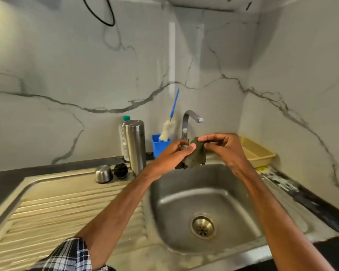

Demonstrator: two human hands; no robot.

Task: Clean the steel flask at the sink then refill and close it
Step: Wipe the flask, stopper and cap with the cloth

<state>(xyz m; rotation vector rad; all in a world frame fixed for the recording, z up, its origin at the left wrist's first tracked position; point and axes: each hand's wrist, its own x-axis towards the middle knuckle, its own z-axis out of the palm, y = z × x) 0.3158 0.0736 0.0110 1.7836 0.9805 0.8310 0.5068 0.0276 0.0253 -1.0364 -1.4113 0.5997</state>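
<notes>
Both hands met over the back edge of the sink [170, 194], at twelve o'clock from the drain [203, 227], just in front of the tap [190, 119]. Between them hung a limp, dark green scrub pad [197, 156]. The left hand [174, 154] gripped its left side, thumb pressed on top and fingers curled beneath. The right hand [224, 146] pinched its upper right corner between thumb and bent fingers. Neither hand held anything else.

The steel flask [135, 145] stood upright and uncapped on the back of the draining board [67, 202], at ten o'clock from the drain and clear of both hands. A clear plastic bottle [124, 133] with a green cap stood touching or just behind it, at its nine o'clock. The flask's steel cap [103, 174] and black stopper [120, 170] lay side by side on the board at the flask's seven o'clock.

At three o'clock from the flask, a blue holder [159, 147] kept a bottle brush [169, 125] with a blue handle, leaning towards one o'clock. A yellow tray [259, 154] sat at three o'clock from the right hand. A checked sleeve [71, 255] covered the left upper arm.
</notes>
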